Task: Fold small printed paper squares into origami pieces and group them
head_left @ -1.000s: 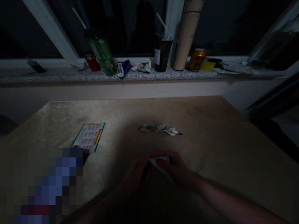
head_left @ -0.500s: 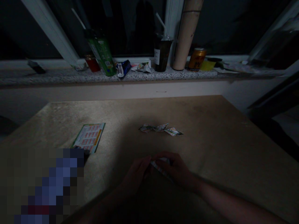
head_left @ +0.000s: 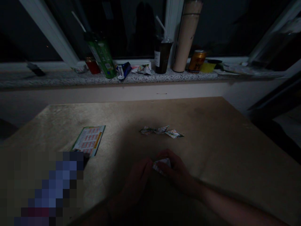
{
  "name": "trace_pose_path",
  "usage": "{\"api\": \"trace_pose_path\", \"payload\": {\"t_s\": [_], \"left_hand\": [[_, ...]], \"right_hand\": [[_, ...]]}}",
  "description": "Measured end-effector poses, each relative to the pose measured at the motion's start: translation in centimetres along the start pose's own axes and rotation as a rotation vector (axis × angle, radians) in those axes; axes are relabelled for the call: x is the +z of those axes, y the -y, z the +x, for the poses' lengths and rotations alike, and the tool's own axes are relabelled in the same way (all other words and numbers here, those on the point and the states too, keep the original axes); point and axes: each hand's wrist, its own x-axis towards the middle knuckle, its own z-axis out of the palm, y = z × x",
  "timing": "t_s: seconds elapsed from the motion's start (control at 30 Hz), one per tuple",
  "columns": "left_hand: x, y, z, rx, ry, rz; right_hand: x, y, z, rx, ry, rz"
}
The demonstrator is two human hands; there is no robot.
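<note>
A small folded piece of printed paper (head_left: 159,167) is between my hands, above the near part of the table. My right hand (head_left: 176,169) is closed on its right side, thumb on top. Close against its left corner, my left hand (head_left: 140,174) has its fingers pressed together in a pinch; deep shadow hides the undersides of both hands. Beyond them, several folded paper pieces (head_left: 162,130) of similar print lie in a short row on the brown table (head_left: 199,125). A printed sheet (head_left: 90,140) with red blocks of text lies to the left.
Along the granite windowsill (head_left: 138,78) stand a green bottle-like container (head_left: 103,58), a dark cup with a straw (head_left: 162,58), a tall pinkish cylinder (head_left: 188,37) and a gold can (head_left: 197,61). A crumpled blue wrapper (head_left: 124,70) lies among them. The lower left is pixelated.
My right hand's fingers have lifted and spread a little, so more of the folded paper shows. My left hand stays at its left corner. The view has tilted slightly.
</note>
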Motion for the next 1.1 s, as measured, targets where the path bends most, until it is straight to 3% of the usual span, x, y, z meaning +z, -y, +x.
{"api": "trace_pose_path", "payload": {"t_s": [0.27,0.53,0.87,1.1], "left_hand": [[0.4,0.9,-0.4,0.154,0.002,0.108],[0.5,0.5,0.0,0.105,-0.014,0.092],[0.0,-0.3,0.9,0.289,0.043,0.307],[0.3,-1.3,2.1,0.266,-0.027,0.184]], "right_hand": [[-0.3,0.1,1.1,0.049,0.092,-0.063],[0.0,0.2,1.0,-0.054,-0.022,-0.2],[0.0,0.8,0.9,-0.146,-0.069,-0.279],[-0.7,1.6,1.9,-0.101,-0.126,-0.234]]}}
